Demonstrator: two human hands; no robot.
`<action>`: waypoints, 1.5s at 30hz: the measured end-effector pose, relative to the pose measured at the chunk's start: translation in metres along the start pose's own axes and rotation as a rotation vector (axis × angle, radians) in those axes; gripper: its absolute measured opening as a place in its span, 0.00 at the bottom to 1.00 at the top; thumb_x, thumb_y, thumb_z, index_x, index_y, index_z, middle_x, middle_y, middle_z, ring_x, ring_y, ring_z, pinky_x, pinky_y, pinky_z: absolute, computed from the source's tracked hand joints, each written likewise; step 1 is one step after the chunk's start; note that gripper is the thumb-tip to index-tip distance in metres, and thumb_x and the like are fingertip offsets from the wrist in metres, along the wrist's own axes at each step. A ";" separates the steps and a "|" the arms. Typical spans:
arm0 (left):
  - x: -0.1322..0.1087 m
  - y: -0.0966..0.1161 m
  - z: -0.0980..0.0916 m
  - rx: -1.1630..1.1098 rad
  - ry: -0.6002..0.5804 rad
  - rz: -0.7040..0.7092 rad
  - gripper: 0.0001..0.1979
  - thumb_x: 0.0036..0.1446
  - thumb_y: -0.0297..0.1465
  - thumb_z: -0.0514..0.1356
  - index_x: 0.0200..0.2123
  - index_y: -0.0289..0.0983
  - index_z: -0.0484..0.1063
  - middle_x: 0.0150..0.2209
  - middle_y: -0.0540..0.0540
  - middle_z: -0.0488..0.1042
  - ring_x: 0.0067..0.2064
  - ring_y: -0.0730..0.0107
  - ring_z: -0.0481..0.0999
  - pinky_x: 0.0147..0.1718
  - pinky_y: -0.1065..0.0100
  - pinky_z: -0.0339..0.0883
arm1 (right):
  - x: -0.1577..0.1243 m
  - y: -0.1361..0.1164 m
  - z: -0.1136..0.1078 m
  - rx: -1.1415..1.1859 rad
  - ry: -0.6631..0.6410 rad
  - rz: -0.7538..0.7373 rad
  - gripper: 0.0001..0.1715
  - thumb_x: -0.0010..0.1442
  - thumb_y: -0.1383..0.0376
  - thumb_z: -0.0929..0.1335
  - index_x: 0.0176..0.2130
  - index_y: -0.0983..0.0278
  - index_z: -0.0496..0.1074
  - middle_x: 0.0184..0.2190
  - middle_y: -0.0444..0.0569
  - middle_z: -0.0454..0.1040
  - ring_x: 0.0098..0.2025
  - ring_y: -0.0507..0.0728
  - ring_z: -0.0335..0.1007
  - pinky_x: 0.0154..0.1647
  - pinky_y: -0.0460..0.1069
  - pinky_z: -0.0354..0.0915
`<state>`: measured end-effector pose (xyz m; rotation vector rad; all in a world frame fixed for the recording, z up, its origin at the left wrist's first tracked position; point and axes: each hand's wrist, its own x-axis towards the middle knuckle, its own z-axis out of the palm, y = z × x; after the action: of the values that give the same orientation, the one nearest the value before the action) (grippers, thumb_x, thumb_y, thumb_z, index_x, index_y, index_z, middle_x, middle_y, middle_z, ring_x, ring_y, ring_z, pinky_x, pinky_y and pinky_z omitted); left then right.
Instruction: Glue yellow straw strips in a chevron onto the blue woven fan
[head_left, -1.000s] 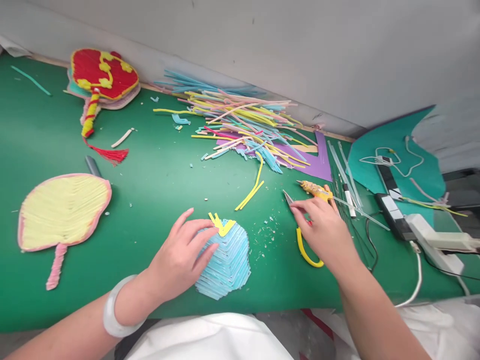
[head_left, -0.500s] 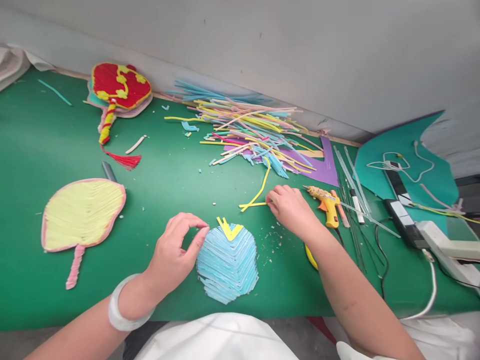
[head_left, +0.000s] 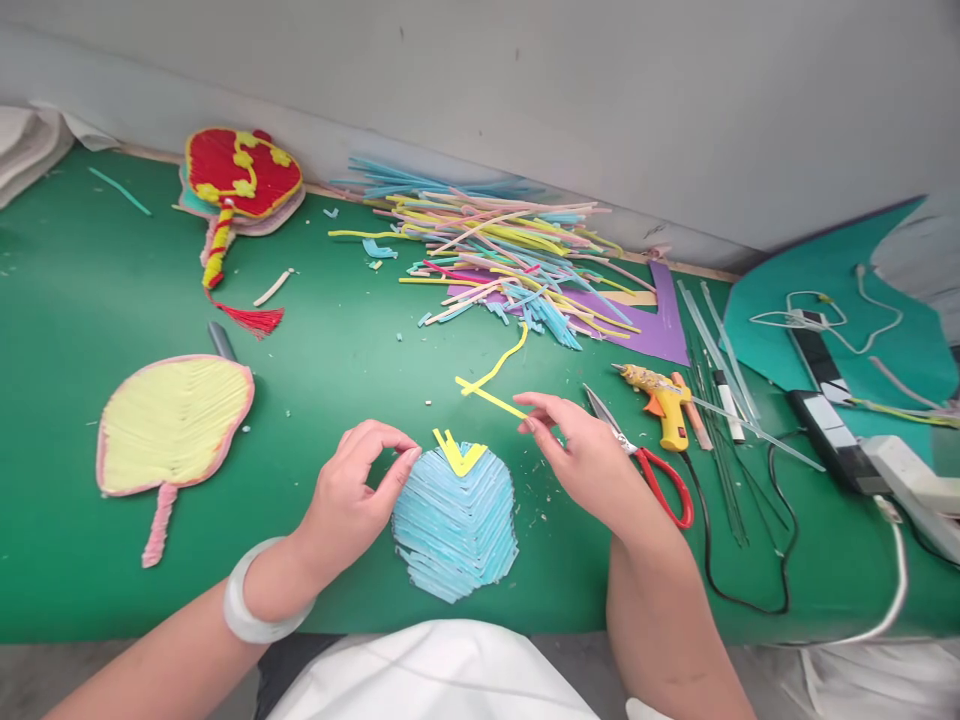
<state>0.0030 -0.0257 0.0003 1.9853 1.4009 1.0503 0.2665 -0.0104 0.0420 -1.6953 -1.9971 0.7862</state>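
A light blue woven piece (head_left: 455, 525) with a small yellow chevron (head_left: 459, 455) at its top lies on the green table (head_left: 337, 340) in front of me. My left hand (head_left: 352, 500), with a pale bangle on the wrist, rests at the piece's left edge, fingers curled and fingertips touching its upper left rim. My right hand (head_left: 581, 455) pinches a long yellow strip (head_left: 491, 385), lifted just right of the chevron; the strip bends away toward the pile.
Red-handled scissors (head_left: 645, 465) and a yellow glue gun (head_left: 660, 395) lie right of my right hand. A heap of coloured strips (head_left: 495, 255) sits at the back. A yellow leaf-shaped fan (head_left: 172, 425) and a red fan (head_left: 240, 175) lie left. Cables and a power strip (head_left: 892, 465) sit far right.
My right hand left the scissors area, took hold of the yellow strip and lifted it toward the blue piece. My left hand's fingers curled from flat on the piece to its left edge.
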 end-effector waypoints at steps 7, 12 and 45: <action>0.000 0.002 0.002 -0.049 -0.100 -0.129 0.09 0.63 0.35 0.59 0.46 0.41 0.70 0.40 0.48 0.76 0.44 0.66 0.76 0.45 0.64 0.69 | 0.005 -0.003 0.018 0.269 -0.130 -0.039 0.10 0.66 0.65 0.62 0.41 0.59 0.73 0.38 0.46 0.74 0.41 0.54 0.73 0.41 0.49 0.67; 0.001 0.004 0.003 -0.092 -0.096 -0.195 0.11 0.63 0.37 0.58 0.47 0.41 0.70 0.40 0.47 0.78 0.43 0.65 0.77 0.45 0.63 0.71 | 0.000 -0.001 0.020 0.276 -0.154 -0.082 0.11 0.68 0.65 0.61 0.42 0.59 0.73 0.39 0.46 0.74 0.42 0.53 0.72 0.43 0.49 0.67; 0.001 0.000 0.006 -0.134 -0.246 -0.147 0.07 0.64 0.34 0.57 0.42 0.40 0.73 0.38 0.48 0.75 0.41 0.66 0.74 0.43 0.63 0.68 | -0.006 -0.003 0.036 0.004 -0.259 -0.379 0.06 0.66 0.71 0.65 0.41 0.61 0.71 0.36 0.48 0.72 0.41 0.56 0.64 0.43 0.52 0.62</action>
<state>0.0074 -0.0241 -0.0029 1.8160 1.2866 0.7836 0.2430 -0.0220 0.0167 -1.2010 -2.3897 0.9022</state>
